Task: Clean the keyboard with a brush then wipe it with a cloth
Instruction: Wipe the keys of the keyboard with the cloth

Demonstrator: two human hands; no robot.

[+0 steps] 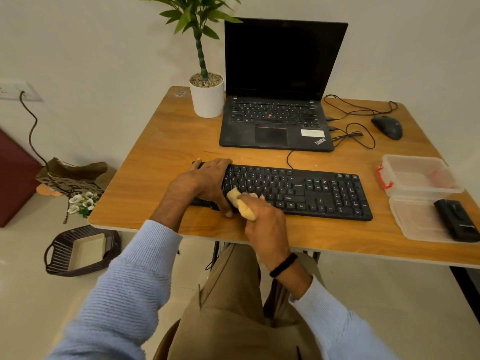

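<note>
1. Left hand (207,180) lies spread flat across the left end of the keyboard (311,193). The fingers reach its far edge and the thumb sits down at the near edge, so it's pressing on it, not curled round anything.
2. Right hand (265,224) is fisted round a bunched yellowish cloth (240,202). The cloth sticks out the top of the fist and sits on the lower keys, right beside the left thumb.
3. The keyboard is under both hands on the table (166,141) and runs off to the right of them.
4. Beyond the hands there's an open laptop (275,120), screen dark, with a plant pot (207,100) just left of it.
5. Well off to the right of the right hand are a mouse (387,127), a clear box (420,178) and its lid (420,222) with some black thing (457,222) on it. Can't tell what that is.
</note>
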